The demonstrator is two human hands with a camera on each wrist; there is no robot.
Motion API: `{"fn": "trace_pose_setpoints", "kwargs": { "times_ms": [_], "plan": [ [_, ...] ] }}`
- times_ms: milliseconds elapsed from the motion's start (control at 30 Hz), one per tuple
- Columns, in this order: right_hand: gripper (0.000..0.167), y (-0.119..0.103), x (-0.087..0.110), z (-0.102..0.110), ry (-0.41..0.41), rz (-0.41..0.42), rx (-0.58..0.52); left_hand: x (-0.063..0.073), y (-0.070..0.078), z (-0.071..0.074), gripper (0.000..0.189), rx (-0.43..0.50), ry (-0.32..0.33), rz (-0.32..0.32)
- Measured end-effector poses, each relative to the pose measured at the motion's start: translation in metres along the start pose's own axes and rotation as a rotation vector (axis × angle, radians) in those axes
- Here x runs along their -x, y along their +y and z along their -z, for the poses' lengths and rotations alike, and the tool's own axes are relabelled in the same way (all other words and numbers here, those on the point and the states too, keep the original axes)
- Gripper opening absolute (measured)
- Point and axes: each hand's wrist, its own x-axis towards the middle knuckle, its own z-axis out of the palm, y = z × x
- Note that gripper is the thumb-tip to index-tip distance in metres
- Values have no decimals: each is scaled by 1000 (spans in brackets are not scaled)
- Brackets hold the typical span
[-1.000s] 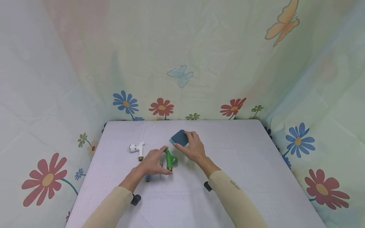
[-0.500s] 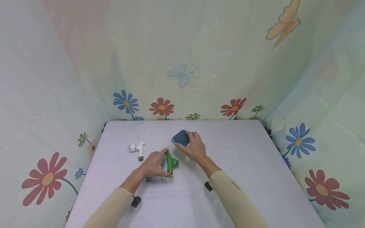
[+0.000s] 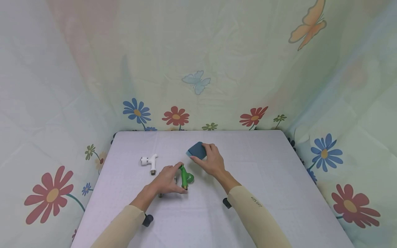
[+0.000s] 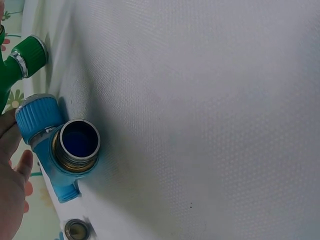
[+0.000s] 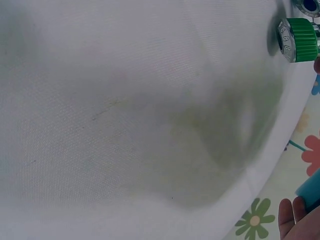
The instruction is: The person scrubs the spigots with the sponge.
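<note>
A green water tap point(image 3: 185, 177) with a brass threaded end is held upright by my left hand point(image 3: 167, 179), thumb at the threaded end and index finger at the top. My right hand point(image 3: 212, 161) pinches a dark blue sponge-like pad point(image 3: 197, 151) with a lighter teal edge, behind the green tap and apart from it. Mostly hidden under my left hand is a blue tap point(image 4: 40, 120), plain in the left wrist view with its open threaded end facing the camera. The right wrist view shows the green tap's ribbed knob point(image 5: 302, 40) and the pad's teal side point(image 5: 310, 189).
A white tap point(image 3: 152, 163) with a brass thread lies on the table to the left of my left hand. The table point(image 3: 273, 193) has a pale cloth, and flower-printed curtains point(image 3: 229, 69) stand behind it and at both sides.
Both hands have shifted slightly right with the green tap and the pad. My left hand covers more of the blue tap. Over the last half second almost nothing moves.
</note>
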Motion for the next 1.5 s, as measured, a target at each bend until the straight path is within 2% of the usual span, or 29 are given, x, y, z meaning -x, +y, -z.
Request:
{"fn": "trace_pose_setpoints", "kwargs": {
  "times_ms": [333,533,833,1000,1500],
  "plan": [
    [95,3,1,-1,11,5,5,5,-2,5,117,2,-34,-19],
    [96,7,0,-3,-4,-5,5,5,-3,8,117,-61,-52,-44],
    [98,7,0,-5,-11,-14,5,4,-6,1,116,-175,-24,-10],
    [97,7,0,-4,-16,-21,4,6,-8,-2,119,-258,-40,12],
    [96,6,0,-2,-16,-11,5,10,-9,-3,121,-328,-22,-18]
  ]
}}
